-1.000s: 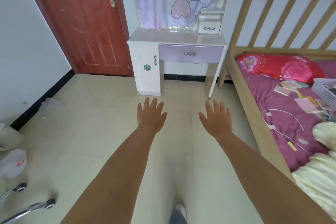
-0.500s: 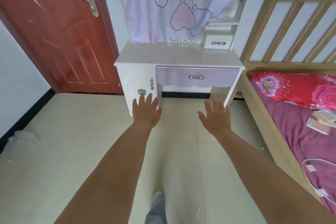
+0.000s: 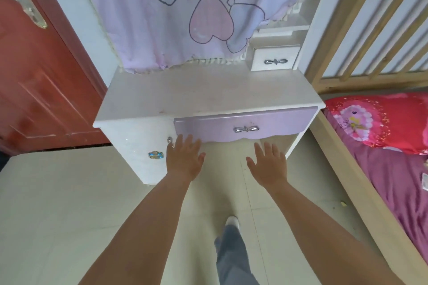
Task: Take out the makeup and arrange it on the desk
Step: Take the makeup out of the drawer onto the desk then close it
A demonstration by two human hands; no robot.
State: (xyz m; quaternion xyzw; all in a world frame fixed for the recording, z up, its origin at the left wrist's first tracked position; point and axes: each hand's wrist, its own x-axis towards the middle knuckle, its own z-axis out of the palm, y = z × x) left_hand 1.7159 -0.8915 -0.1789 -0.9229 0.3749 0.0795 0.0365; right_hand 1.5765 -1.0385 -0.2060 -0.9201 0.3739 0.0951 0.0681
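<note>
Both of your hands are held out flat, palms down, fingers spread and holding nothing: your left hand (image 3: 184, 161) hangs just below the left end of the closed lilac drawer with the silver bow handle (image 3: 246, 129), your right hand (image 3: 268, 164) under its middle, over the pale tiled floor (image 3: 58, 203). No makeup is in view anywhere; the white dressing desk (image 3: 208, 95) has a bare top, so by my judgement the makeup sits inside a closed compartment, and which one cannot be told. You are at the approach step, with nothing taken out yet. Next, you would need to curl your fingers round the bow handle and pull the drawer straight towards you. Other candidates are the small white drawer on the desktop (image 3: 274, 60) and the white cabinet door with the blue ornament (image 3: 155, 154).
</note>
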